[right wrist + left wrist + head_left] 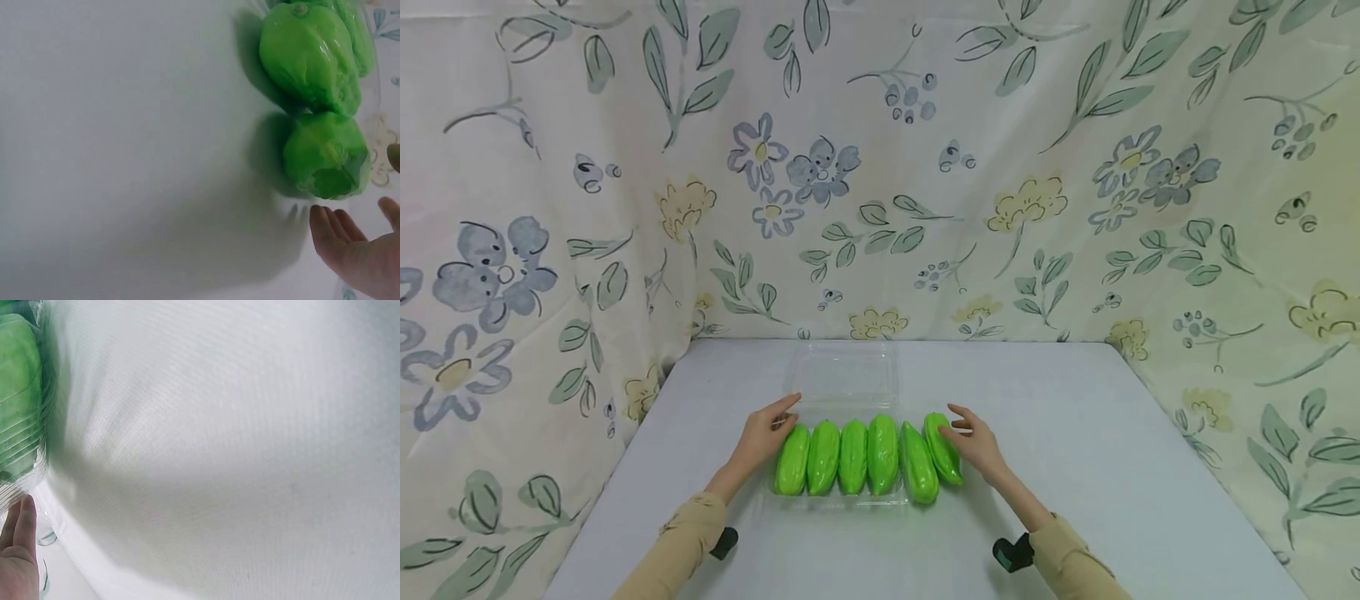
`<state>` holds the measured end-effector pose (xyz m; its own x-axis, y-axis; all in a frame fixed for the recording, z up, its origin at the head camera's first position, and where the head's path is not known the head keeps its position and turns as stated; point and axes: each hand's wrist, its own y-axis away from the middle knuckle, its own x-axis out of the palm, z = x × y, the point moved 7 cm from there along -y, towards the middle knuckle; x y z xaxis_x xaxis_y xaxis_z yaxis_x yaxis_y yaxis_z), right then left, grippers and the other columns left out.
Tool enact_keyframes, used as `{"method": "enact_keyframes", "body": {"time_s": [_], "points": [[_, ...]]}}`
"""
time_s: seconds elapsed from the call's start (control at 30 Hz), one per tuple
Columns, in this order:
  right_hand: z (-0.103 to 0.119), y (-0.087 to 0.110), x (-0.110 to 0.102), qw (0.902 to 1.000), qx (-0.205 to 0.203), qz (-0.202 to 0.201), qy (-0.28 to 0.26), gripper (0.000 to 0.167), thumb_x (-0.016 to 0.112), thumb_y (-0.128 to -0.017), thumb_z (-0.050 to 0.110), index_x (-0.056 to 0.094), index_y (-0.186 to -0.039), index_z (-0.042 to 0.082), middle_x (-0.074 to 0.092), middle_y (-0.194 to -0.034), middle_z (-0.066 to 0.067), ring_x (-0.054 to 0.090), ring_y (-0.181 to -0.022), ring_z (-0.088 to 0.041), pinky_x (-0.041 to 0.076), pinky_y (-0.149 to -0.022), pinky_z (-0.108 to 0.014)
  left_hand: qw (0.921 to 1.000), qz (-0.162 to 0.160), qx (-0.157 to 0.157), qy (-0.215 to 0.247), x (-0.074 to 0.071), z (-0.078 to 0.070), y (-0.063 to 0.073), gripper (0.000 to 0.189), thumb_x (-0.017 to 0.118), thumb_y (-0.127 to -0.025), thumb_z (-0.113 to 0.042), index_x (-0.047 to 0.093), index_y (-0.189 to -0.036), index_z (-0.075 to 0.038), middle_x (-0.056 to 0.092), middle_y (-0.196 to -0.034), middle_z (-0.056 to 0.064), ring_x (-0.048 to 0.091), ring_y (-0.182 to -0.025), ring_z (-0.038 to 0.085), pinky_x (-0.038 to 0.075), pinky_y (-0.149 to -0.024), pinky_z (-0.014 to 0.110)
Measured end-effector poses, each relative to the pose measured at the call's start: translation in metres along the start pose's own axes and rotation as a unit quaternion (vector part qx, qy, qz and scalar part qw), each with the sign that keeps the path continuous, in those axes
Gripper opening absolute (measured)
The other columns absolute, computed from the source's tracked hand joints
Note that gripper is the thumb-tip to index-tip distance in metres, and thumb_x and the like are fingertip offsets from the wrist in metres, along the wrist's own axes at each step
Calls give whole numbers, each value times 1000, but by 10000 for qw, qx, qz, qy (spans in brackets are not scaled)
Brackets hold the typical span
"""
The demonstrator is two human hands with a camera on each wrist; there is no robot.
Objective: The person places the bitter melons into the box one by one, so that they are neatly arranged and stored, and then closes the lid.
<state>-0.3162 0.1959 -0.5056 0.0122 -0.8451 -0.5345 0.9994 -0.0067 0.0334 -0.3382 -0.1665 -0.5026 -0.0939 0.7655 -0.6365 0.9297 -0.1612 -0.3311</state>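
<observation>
Several glossy green gourds point(853, 458) lie side by side in a clear plastic clamshell box point(842, 502), its lid point(842, 375) folded open toward the back. Two more lie on the table just right of the box: a leaning gourd point(919, 467) and the rightmost gourd point(943, 450). My left hand point(767, 429) is at the box's left side; in the left wrist view, straight fingertips point(26, 509) meet the clear wall. Beside the rightmost gourd is my right hand point(973, 437). The right wrist view shows its fingers point(331, 231) extended just short of that gourd point(328, 156), thumb apart.
A white-covered table point(1075, 450) spreads out around the box. Floral cloth point(880, 167) hangs behind the table and along both sides. Each forearm wears a tan sleeve point(688, 533), with a dark wrist camera point(1013, 552) below the right one.
</observation>
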Motion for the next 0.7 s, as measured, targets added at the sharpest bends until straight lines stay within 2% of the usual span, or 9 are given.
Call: {"method": "enact_keyframes", "body": {"time_s": [0.37, 0.7], "points": [[-3, -11, 4, 9985, 189, 488, -162, 54, 65, -90, 23, 47, -139, 9, 52, -129, -28, 53, -118, -43, 59, -79, -39, 10000, -6, -2, 4, 0, 0, 0, 41, 59, -92, -7, 55, -133, -5, 55, -135, 17, 68, -101, 32, 59, -85, 41], [-3, -17, 8, 9960, 50, 897, 26, 55, 67, -88, 25, 50, -137, 9, 48, -137, -25, 50, -121, -43, 56, -87, -47, 10000, 50, -59, -11, 1, 1, 0, 41, 59, -93, -7, 54, -133, -5, 55, -136, 17, 67, -102, 31, 58, -87, 41]]}}
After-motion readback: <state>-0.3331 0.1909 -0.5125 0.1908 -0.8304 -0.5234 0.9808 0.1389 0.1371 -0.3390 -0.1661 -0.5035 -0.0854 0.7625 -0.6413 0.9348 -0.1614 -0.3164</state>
